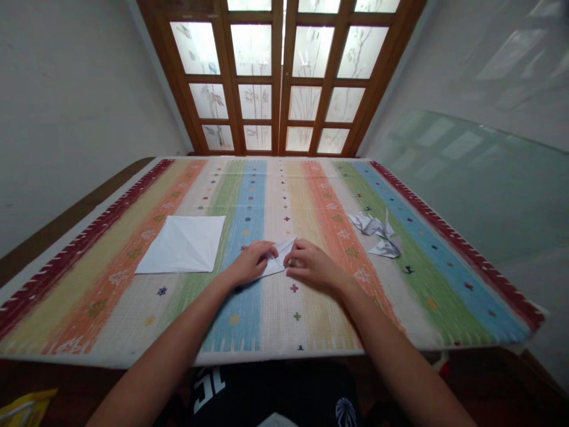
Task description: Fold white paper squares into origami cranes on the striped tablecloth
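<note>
- The left hand [251, 264] has its fingers close together. They bend over the near left part of the paper and press it down. I cannot see the thumb, so I cannot tell if it pinches.
- The right hand [313, 267] also has its fingers together. Its fingertips sit on the right side of the paper. I cannot tell if this hand pinches either.
- The folded white paper [279, 259] lies flat on the cloth between the hands. Its sharp tip points far and to the right.
- Two hands pressing from both sides help keep the paper from sliding. Firm fingertips on the fold can make a sharp, neat line.
- A flat white paper square [182, 244] with soft fold lines lies to the left, just past the left hand.
- Crumpled white paper [376, 231] lies to the right, well apart from the right hand.
- A striped cloth [275, 320] covers the table.
- A glass door [280, 77] with a wood frame stands at the far end.
</note>
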`<state>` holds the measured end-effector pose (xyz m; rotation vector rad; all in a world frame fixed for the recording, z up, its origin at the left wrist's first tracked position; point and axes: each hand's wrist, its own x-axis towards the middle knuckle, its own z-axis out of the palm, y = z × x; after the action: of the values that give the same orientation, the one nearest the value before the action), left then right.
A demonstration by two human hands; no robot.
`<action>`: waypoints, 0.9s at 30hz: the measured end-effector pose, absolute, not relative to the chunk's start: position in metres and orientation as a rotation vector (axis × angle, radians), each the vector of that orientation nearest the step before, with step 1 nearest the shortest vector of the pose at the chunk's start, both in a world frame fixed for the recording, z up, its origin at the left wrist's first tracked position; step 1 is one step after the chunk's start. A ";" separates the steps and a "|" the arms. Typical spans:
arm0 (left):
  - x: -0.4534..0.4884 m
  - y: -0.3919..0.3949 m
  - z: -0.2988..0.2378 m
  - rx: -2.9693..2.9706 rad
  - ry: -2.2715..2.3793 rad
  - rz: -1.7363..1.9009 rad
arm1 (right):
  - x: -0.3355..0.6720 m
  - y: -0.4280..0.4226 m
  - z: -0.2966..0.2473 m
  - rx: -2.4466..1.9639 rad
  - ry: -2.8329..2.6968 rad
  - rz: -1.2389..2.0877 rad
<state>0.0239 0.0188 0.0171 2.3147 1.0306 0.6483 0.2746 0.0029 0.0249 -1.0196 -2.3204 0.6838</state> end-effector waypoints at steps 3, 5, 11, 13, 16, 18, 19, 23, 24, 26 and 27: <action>0.019 0.017 0.014 2.279 1.006 0.745 | 0.273 0.004 0.025 -0.903 -2.363 0.643; 0.014 0.017 0.015 2.263 1.032 0.781 | 0.271 0.007 0.023 -0.889 -2.383 0.704; 0.006 0.013 0.023 2.344 0.972 0.575 | 0.270 0.006 0.021 -0.971 -2.403 0.688; 0.007 0.011 0.024 2.330 0.976 0.527 | 0.269 0.002 0.024 -0.979 -2.443 0.614; 0.009 0.010 0.025 2.307 1.008 0.508 | 0.263 -0.003 0.033 -1.024 -2.528 0.467; 0.010 0.011 0.024 2.295 1.011 0.504 | 0.257 -0.004 0.040 -1.065 -2.615 0.344; 0.011 0.011 0.024 2.292 1.007 0.502 | 0.254 -0.004 0.044 -1.082 -2.677 0.296; 0.010 0.010 0.027 2.296 0.972 0.497 | 0.245 0.000 0.057 -1.163 -2.897 0.267; 0.009 0.010 0.029 2.298 0.958 0.494 | 0.245 0.001 0.059 -1.181 -2.902 0.264; 0.007 0.009 0.031 2.306 0.936 0.483 | 0.246 0.003 0.062 -1.165 -2.926 0.247; 0.007 0.009 0.032 2.309 0.929 0.474 | 0.247 0.004 0.062 -1.135 -2.951 0.230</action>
<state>0.0067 0.0086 0.0321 2.3086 0.9288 0.4742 0.2470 0.0042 0.0622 -1.1351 -2.9507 0.2299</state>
